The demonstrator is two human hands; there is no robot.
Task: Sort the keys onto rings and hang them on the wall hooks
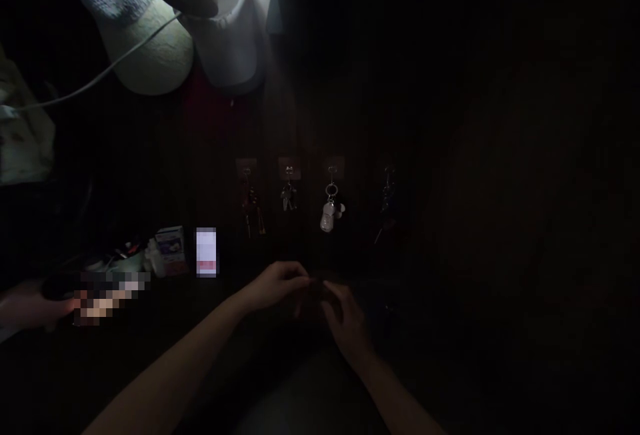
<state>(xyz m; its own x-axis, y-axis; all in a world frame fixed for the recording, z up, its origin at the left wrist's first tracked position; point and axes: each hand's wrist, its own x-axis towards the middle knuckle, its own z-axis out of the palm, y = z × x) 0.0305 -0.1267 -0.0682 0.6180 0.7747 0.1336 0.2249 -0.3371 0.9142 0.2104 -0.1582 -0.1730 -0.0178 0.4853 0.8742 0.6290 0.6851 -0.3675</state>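
Note:
The scene is very dark. My left hand (275,285) reaches in from below, its thumb and fingers bent together at the tips. Close to it on the right, my right hand (347,325) has its fingers curved inward. Between the fingertips is a dark brownish patch, too dim to make out as a thing. Above the hands, a key ring with a pale shoe-shaped charm (328,217) hangs from a hook. Left of it hang a small bunch of keys (289,197) and a darker bunch with a strap (253,208). Another dim bunch (385,205) hangs to the right.
At the left, another person's hand (35,305) is near a blurred-out bright object (110,298). A lit phone screen (206,248) stands beside a small box (171,250) and a white bottle (155,258). Caps (150,48) hang upper left, with a pale cable (107,73) across them.

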